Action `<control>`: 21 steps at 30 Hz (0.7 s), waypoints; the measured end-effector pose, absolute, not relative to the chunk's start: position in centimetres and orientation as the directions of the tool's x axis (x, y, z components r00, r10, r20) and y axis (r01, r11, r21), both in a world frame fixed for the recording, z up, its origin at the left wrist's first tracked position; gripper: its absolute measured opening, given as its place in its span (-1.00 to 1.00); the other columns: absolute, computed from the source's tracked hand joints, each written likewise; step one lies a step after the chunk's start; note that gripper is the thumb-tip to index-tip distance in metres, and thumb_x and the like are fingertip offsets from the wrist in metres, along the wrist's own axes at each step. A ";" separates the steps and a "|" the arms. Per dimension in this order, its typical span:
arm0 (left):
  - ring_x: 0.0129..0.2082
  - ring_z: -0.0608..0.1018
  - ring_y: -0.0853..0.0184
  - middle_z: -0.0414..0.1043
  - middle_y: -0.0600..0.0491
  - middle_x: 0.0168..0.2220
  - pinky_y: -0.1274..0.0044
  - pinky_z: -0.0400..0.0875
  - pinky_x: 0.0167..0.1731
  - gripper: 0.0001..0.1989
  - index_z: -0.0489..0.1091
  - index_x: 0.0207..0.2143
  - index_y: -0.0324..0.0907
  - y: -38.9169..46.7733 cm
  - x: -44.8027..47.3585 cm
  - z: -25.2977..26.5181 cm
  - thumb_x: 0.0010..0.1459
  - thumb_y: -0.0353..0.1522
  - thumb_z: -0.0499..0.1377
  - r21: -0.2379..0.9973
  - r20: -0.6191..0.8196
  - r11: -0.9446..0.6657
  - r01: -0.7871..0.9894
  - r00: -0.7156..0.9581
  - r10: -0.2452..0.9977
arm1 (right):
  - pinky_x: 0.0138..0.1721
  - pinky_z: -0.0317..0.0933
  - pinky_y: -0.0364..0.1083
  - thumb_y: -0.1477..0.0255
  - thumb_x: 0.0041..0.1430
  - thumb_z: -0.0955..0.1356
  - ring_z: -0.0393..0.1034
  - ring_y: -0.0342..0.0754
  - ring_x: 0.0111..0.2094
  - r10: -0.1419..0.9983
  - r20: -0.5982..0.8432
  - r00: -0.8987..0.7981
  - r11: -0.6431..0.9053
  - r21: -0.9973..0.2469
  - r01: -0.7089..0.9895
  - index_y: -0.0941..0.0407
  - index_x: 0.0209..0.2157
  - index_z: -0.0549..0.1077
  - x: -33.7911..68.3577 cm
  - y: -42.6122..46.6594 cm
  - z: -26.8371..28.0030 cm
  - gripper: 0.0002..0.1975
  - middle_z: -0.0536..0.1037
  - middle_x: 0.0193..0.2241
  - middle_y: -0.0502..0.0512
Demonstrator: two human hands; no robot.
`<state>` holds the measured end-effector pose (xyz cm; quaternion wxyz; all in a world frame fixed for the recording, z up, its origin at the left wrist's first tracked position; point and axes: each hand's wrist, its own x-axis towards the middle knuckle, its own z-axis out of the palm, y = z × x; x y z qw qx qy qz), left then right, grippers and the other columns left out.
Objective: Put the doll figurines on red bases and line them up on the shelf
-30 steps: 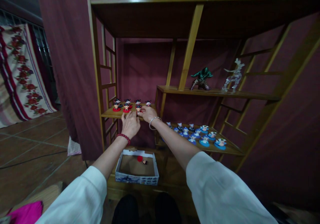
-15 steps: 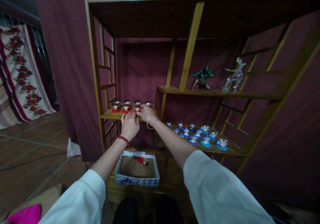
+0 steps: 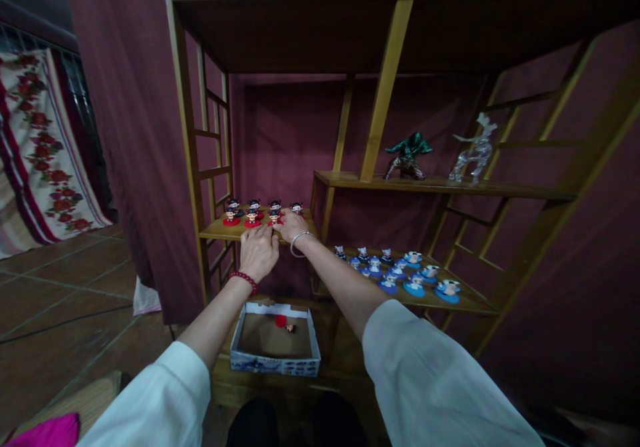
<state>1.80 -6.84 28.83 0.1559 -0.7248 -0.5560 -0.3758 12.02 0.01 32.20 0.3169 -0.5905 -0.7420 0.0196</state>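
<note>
On the small left shelf [image 3: 220,230] several black-haired figurines stand in two rows; those in front have red round bases. My right hand [image 3: 291,226], with a silver bangle, reaches to the front-right figurine [image 3: 275,217], its fingers closed at the figurine's side and base. Just below that figurine, at the shelf's front edge, is my left hand [image 3: 259,250], wearing a red bead bracelet. Its fingers are bent and close together, and their tips are partly hidden. Below, a shallow cardboard box [image 3: 275,365] holds one more figurine [image 3: 290,328] lying down, its red base [image 3: 281,321] beside it.
Several blue, purple and dark figurines [image 3: 414,285] stand on the lower right shelf [image 3: 480,304]. Above them, a green-and-bronze statuette [image 3: 411,156] and a clear statuette [image 3: 475,150] stand on another shelf. A dark red curtain [image 3: 117,134] hangs at the left.
The view has shifted very slightly. Both hands stay at the same front-right figurine, with hardly any movement, and the figurines keep their places.
</note>
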 end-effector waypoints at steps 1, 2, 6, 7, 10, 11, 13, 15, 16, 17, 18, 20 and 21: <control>-0.05 0.31 0.25 0.34 -0.06 -0.07 0.36 0.07 -0.06 -0.70 0.31 -0.17 -0.20 -6.9 1.8 28.9 0.12 -0.35 -0.11 0.195 0.716 -0.328 0.924 0.094 0.691 | -0.19 0.18 -0.16 0.36 -0.06 0.33 0.35 -0.07 -0.17 0.889 0.447 -0.101 0.299 -0.399 0.867 0.16 -0.07 0.25 12.0 0.0 32.2 -0.53 0.46 -0.18 0.14; -0.05 0.31 0.25 0.34 -0.06 -0.07 0.36 0.07 -0.06 -0.70 0.31 -0.18 -0.20 -6.9 1.9 28.9 0.12 -0.35 -0.11 0.197 0.716 -0.324 0.926 0.090 0.692 | -0.18 0.18 -0.16 0.37 -0.06 0.33 0.35 -0.06 -0.17 0.889 0.446 -0.101 0.297 -0.396 0.869 0.17 -0.06 0.25 12.0 0.0 32.3 -0.54 0.45 -0.17 0.15; -0.06 0.31 0.25 0.35 -0.05 -0.08 0.37 0.07 -0.08 -0.71 0.32 -0.20 -0.19 -6.7 2.0 28.9 0.13 -0.33 -0.12 0.202 0.725 -0.316 0.927 0.075 0.685 | -0.18 0.18 -0.16 0.40 -0.06 0.33 0.34 -0.07 -0.16 0.892 0.438 -0.109 0.303 -0.401 0.865 0.17 -0.07 0.26 12.0 -0.1 32.3 -0.55 0.45 -0.16 0.15; -0.06 0.31 0.25 0.35 -0.05 -0.09 0.37 0.07 -0.09 -0.71 0.32 -0.21 -0.18 -6.7 2.1 28.8 0.13 -0.33 -0.12 0.202 0.729 -0.316 0.927 0.074 0.681 | -0.18 0.18 -0.17 0.39 -0.06 0.33 0.35 -0.08 -0.17 0.892 0.438 -0.112 0.307 -0.403 0.862 0.17 -0.08 0.27 12.0 0.0 32.3 -0.55 0.45 -0.17 0.15; -0.08 0.31 0.24 0.36 -0.04 -0.11 0.38 0.09 -0.11 -0.71 0.32 -0.22 -0.18 -6.4 2.0 28.7 0.13 -0.33 -0.13 0.199 0.738 -0.325 0.924 0.077 0.670 | -0.23 0.19 -0.18 0.39 -0.07 0.33 0.36 -0.09 -0.20 0.891 0.438 -0.115 0.310 -0.406 0.859 0.16 -0.10 0.28 12.0 0.1 32.3 -0.57 0.46 -0.19 0.14; -0.08 0.31 0.24 0.37 -0.03 -0.12 0.38 0.09 -0.12 -0.71 0.32 -0.22 -0.18 -6.3 2.0 28.7 0.13 -0.33 -0.13 0.199 0.739 -0.329 0.923 0.079 0.669 | -0.24 0.19 -0.18 0.39 -0.07 0.33 0.37 -0.09 -0.22 0.891 0.440 -0.114 0.310 -0.406 0.860 0.16 -0.11 0.29 12.0 0.1 32.3 -0.58 0.47 -0.21 0.14; -0.09 0.31 0.24 0.37 -0.03 -0.13 0.38 0.09 -0.13 -0.71 0.32 -0.22 -0.17 -6.3 2.0 28.7 0.13 -0.33 -0.13 0.201 0.737 -0.331 0.922 0.081 0.671 | -0.27 0.20 -0.18 0.39 -0.06 0.33 0.37 -0.09 -0.25 0.888 0.446 -0.113 0.311 -0.402 0.861 0.15 -0.13 0.30 12.0 0.2 32.2 -0.61 0.48 -0.23 0.13; -0.08 0.31 0.23 0.37 -0.03 -0.12 0.38 0.08 -0.13 -0.71 0.32 -0.22 -0.17 -6.3 2.0 28.8 0.13 -0.33 -0.13 0.206 0.736 -0.328 0.922 0.075 0.672 | -0.28 0.19 -0.18 0.38 -0.06 0.33 0.37 -0.09 -0.26 0.886 0.450 -0.111 0.312 -0.402 0.861 0.14 -0.14 0.31 12.0 0.3 32.2 -0.63 0.48 -0.24 0.11; -0.07 0.30 0.23 0.37 -0.04 -0.12 0.38 0.08 -0.13 -0.71 0.32 -0.22 -0.17 -6.3 2.0 28.8 0.13 -0.33 -0.13 0.208 0.735 -0.325 0.923 0.072 0.674 | -0.28 0.19 -0.18 0.37 -0.06 0.33 0.37 -0.09 -0.26 0.887 0.449 -0.110 0.311 -0.404 0.860 0.13 -0.15 0.31 12.0 0.3 32.2 -0.63 0.48 -0.23 0.11; -0.07 0.30 0.23 0.37 -0.04 -0.12 0.38 0.08 -0.13 -0.71 0.32 -0.22 -0.18 -6.3 2.1 28.8 0.13 -0.33 -0.13 0.210 0.733 -0.322 0.923 0.069 0.677 | -0.28 0.19 -0.18 0.36 -0.07 0.33 0.37 -0.09 -0.26 0.887 0.448 -0.109 0.310 -0.406 0.860 0.13 -0.15 0.32 12.0 0.3 32.2 -0.63 0.48 -0.23 0.10; -0.07 0.30 0.23 0.37 -0.04 -0.12 0.38 0.08 -0.13 -0.71 0.32 -0.23 -0.17 -6.3 2.1 28.8 0.13 -0.32 -0.13 0.212 0.731 -0.319 0.924 0.067 0.679 | -0.28 0.19 -0.18 0.36 -0.07 0.33 0.37 -0.09 -0.26 0.886 0.450 -0.110 0.312 -0.405 0.859 0.12 -0.16 0.32 12.0 0.3 32.2 -0.63 0.48 -0.23 0.10; -0.07 0.30 0.24 0.37 -0.04 -0.12 0.38 0.08 -0.12 -0.71 0.33 -0.23 -0.17 -6.3 2.1 28.9 0.13 -0.32 -0.13 0.215 0.726 -0.316 0.924 0.065 0.685 | -0.29 0.19 -0.19 0.36 -0.07 0.33 0.37 -0.10 -0.27 0.882 0.456 -0.117 0.320 -0.399 0.859 0.13 -0.18 0.33 12.1 0.3 32.1 -0.65 0.48 -0.23 0.10; -0.07 0.30 0.24 0.37 -0.04 -0.12 0.38 0.07 -0.12 -0.71 0.33 -0.23 -0.17 -6.3 2.1 28.9 0.13 -0.32 -0.13 0.216 0.724 -0.314 0.924 0.064 0.687 | -0.29 0.19 -0.19 0.36 -0.07 0.33 0.37 -0.10 -0.28 0.879 0.460 -0.123 0.326 -0.395 0.859 0.13 -0.19 0.33 12.1 0.3 32.1 -0.66 0.48 -0.24 0.10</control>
